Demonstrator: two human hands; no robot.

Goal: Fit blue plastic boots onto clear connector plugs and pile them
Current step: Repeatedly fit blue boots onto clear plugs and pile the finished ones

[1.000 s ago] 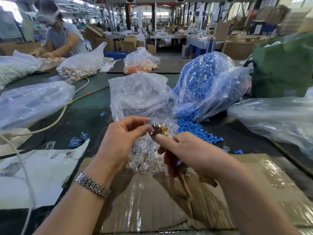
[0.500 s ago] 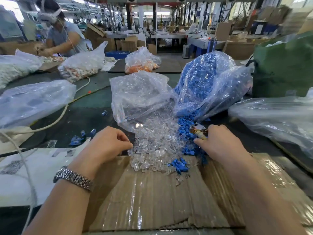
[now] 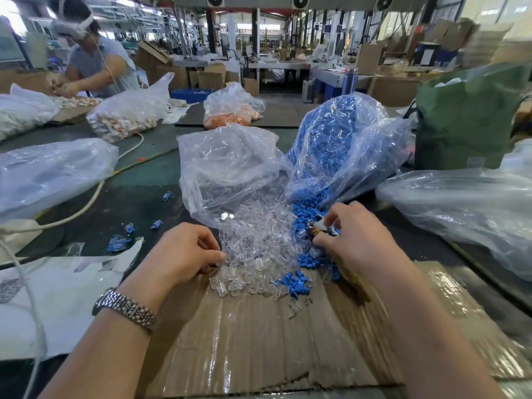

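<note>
Head view — hands at the spilled piles
Left hand fingers curl into clear connector plugs; right hand pinches a small shiny object over blue boots — grip contents unclear.

left hand knuckles up, fingers curled under; right hand fingers curled, pinching

No legible text anywhere, red banners far behind the blue bag carry lettering — too blurred to read, pale label on the green bag right of it — unreadable
</note>
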